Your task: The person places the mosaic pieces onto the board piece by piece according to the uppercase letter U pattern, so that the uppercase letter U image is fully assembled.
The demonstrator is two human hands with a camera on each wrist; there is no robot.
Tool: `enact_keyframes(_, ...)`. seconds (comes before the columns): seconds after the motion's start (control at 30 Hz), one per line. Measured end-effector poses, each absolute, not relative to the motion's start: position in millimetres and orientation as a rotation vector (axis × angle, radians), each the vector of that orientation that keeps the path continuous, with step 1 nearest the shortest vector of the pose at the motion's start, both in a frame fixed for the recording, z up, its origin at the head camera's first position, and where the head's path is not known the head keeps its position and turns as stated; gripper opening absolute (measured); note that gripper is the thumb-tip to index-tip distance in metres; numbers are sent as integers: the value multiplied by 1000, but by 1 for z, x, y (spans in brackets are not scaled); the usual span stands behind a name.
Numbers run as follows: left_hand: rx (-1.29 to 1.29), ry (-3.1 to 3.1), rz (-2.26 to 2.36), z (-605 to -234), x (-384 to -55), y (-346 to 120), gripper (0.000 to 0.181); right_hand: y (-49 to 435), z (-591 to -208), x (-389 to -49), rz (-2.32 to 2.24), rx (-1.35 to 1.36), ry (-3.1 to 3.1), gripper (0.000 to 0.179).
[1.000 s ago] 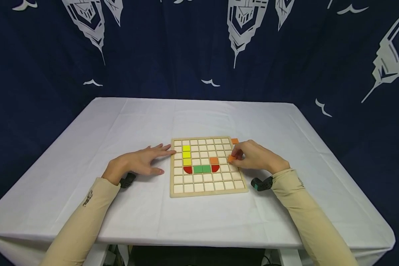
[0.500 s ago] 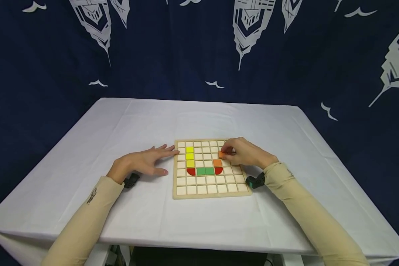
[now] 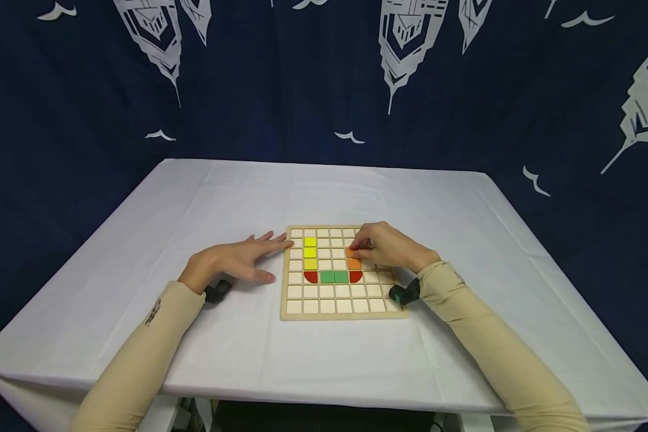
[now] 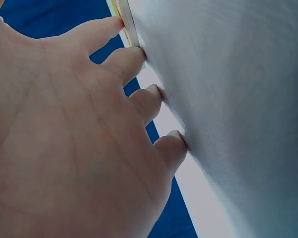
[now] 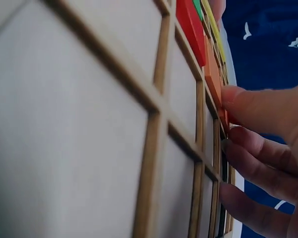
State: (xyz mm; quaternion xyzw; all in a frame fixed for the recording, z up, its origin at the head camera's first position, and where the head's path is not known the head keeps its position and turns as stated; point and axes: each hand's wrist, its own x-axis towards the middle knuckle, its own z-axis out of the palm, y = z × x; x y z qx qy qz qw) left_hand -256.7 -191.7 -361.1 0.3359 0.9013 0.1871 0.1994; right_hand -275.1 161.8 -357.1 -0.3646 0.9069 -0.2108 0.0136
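A wooden grid board with square cells lies on the table. My right hand pinches an orange square tile at the cell just beyond a second orange tile. In the right wrist view, thumb and fingertips meet at the held tile, low at the grid. My left hand rests with spread fingers, one fingertip on the board's left rim. Yellow squares form a column on the left. Below, green squares sit between a left red rounded tile and a right one.
A white cloth covers the table, whose front edge runs close to both forearms. Small dark devices, one at the left wrist and one at the right wrist, hang under the sleeves. A dark blue printed curtain stands behind the table.
My right hand has carried the orange tile leftward from the board's right edge to the cell beyond the other orange tile. The left hand stays in place at the rim.
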Motion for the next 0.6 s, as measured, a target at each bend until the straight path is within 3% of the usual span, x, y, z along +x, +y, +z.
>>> enact_keyframes(0.27,915,2509,561,-364,-256,-194,84,183,-363,-280,-813,-912,2933,26)
enact_keyframes(0.47,917,2531,582,-366,-255,-196,83,222,-363,-291,-664,-548,3116,34)
enact_keyframes(0.6,925,2543,582,-366,-255,-195,82,238,-366,-296,-601,-467,3085,43)
